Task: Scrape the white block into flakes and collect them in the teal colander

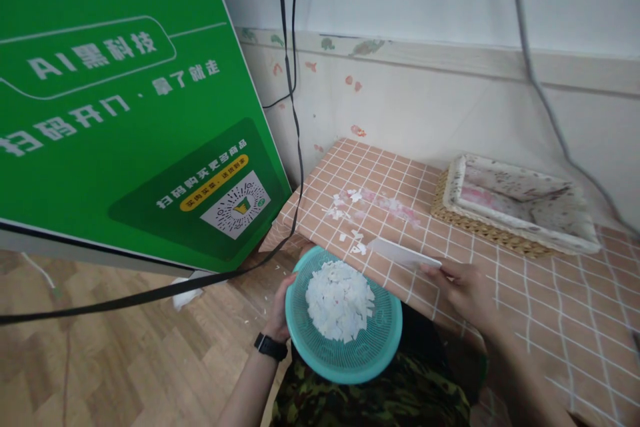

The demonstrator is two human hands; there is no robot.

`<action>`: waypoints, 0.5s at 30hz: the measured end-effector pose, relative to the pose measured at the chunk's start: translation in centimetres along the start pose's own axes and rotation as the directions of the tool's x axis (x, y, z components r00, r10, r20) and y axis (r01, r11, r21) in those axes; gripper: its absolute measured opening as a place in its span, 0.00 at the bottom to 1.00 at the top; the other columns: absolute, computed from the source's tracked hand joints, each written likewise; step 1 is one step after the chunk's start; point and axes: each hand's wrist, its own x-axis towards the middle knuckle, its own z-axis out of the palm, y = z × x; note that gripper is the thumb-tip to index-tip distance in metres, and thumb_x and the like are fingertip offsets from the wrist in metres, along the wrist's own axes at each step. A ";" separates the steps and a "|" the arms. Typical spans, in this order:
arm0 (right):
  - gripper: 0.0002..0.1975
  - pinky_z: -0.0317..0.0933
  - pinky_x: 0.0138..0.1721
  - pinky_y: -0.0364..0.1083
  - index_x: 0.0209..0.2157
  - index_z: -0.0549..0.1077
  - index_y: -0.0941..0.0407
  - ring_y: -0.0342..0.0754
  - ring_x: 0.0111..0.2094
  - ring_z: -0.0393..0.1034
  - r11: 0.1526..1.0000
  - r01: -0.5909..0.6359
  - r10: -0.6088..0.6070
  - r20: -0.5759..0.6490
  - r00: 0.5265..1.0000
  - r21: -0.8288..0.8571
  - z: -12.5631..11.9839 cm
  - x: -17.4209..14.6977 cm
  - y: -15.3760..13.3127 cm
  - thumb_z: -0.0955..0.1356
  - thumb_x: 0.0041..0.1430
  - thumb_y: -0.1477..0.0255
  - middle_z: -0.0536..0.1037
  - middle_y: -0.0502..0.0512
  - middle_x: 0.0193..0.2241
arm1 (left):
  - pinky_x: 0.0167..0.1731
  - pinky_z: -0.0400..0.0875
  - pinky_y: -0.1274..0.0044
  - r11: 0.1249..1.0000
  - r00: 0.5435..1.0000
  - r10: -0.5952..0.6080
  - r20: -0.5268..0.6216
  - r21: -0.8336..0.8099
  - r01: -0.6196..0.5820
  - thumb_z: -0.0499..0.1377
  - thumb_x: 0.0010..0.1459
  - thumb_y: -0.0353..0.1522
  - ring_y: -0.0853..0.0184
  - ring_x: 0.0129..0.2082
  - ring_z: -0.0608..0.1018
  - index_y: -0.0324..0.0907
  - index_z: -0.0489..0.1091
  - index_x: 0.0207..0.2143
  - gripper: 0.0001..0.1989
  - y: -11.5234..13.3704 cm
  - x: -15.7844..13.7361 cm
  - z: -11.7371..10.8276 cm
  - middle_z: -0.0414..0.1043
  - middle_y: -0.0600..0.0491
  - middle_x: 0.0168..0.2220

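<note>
My left hand (281,310) grips the left rim of a round teal plastic colander (383,340), held at the table's front edge above my lap. A heap of small white scraps (340,300), perhaps cut paper, lies in it. In my right hand (457,287) is a thin, flat white card-like piece (403,253), pinched at its right end and lying low over the tabletop. Beside its left tip are loose white scraps (357,243), and more scraps (337,210) are scattered farther back. My fingers under the colander are hidden.
On the checked tablecloth (370,160) stands a cloth-lined wicker basket (515,203) at the back right. Pink smears (400,208) mark the cloth. A large green sign panel (125,113) fills the left. A black cable (295,127) hangs in front of the table's left corner.
</note>
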 end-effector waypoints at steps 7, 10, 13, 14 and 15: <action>0.21 0.48 0.19 0.41 0.15 0.64 0.57 0.39 0.15 0.54 0.999 0.018 -0.018 -0.005 1.000 0.027 2.6 0.1 -1.5 0.62 0.59 0.62 0.60 0.46 0.12 | 0.34 0.70 0.74 0.998 0.998 0.057 0.011 -0.005 -0.057 0.61 0.49 0.35 0.66 0.25 0.76 0.38 0.74 0.31 0.10 0.2 -0.2 0.5 0.77 0.52 0.26; 0.20 0.48 0.20 0.42 0.16 0.65 0.56 0.39 0.15 0.54 0.996 0.079 -0.079 0.010 0.997 0.042 3.7 -0.1 -2.0 0.62 0.60 0.65 0.61 0.46 0.12 | 0.35 0.69 0.74 0.996 0.996 0.092 0.015 0.000 -0.092 0.60 0.50 0.34 0.67 0.26 0.77 0.38 0.74 0.30 0.09 0.8 -0.2 0.3 0.77 0.53 0.27; 0.18 0.51 0.21 0.42 0.18 0.69 0.56 0.40 0.16 0.58 0.996 0.092 -0.091 -0.028 0.995 0.022 4.2 -0.5 -2.5 0.62 0.60 0.65 0.65 0.48 0.13 | 0.35 0.69 0.74 0.993 0.992 0.122 0.019 0.007 -0.122 0.60 0.51 0.34 0.67 0.26 0.76 0.38 0.74 0.31 0.08 1.2 -0.2 0.2 0.77 0.54 0.26; 0.17 0.53 0.22 0.42 0.20 0.71 0.56 0.41 0.16 0.60 0.995 0.097 -0.096 -0.032 0.995 0.021 4.3 -0.7 -2.7 0.62 0.60 0.66 0.67 0.49 0.14 | 0.35 0.69 0.74 0.992 0.992 0.124 0.018 0.002 -0.124 0.60 0.51 0.34 0.67 0.26 0.76 0.38 0.74 0.31 0.08 1.2 -0.3 0.2 0.77 0.54 0.26; 0.15 0.55 0.23 0.42 0.24 0.73 0.56 0.42 0.18 0.63 0.994 0.107 -0.106 -0.022 0.994 0.032 4.3 -0.8 -2.9 0.62 0.60 0.66 0.70 0.50 0.15 | 0.34 0.70 0.74 0.993 0.992 0.122 0.018 -0.003 -0.122 0.60 0.51 0.34 0.67 0.26 0.76 0.39 0.74 0.31 0.08 1.2 -0.3 0.2 0.77 0.54 0.26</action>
